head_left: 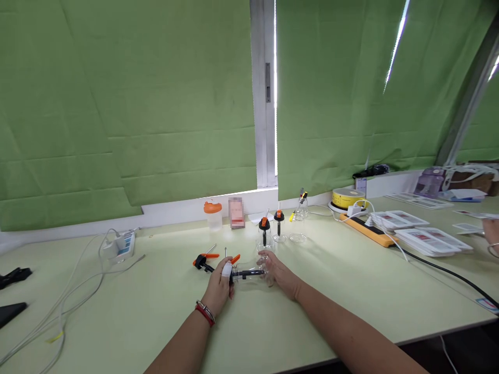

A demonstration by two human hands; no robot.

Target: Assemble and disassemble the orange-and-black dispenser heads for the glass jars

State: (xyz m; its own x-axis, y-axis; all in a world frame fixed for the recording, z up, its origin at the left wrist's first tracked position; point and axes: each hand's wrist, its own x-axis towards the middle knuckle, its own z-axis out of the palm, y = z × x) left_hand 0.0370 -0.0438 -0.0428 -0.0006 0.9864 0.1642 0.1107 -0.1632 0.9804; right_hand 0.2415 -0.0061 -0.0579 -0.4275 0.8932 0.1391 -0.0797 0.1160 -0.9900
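Observation:
A clear glass bottle (251,275) with a black rod inside lies sideways between my two hands. My left hand (219,284) is closed round its black cap end, where an orange lever sticks up. The fingers of my right hand (277,271) curl round the bottle's glass base. Left of the bottle, a loose black cap (200,261) with an orange lever and a metal spout rests on the table. Behind my right hand stand two glass bottles, a nearer one (265,236) and a farther one (279,228), both with black and orange tops.
A cup with an orange lid (213,215) and a small box (236,213) stand by the wall. Cables and a power strip (127,246) lie at left. At right are an orange power strip (366,230), stacked packs (429,241) and another person's hand (491,234).

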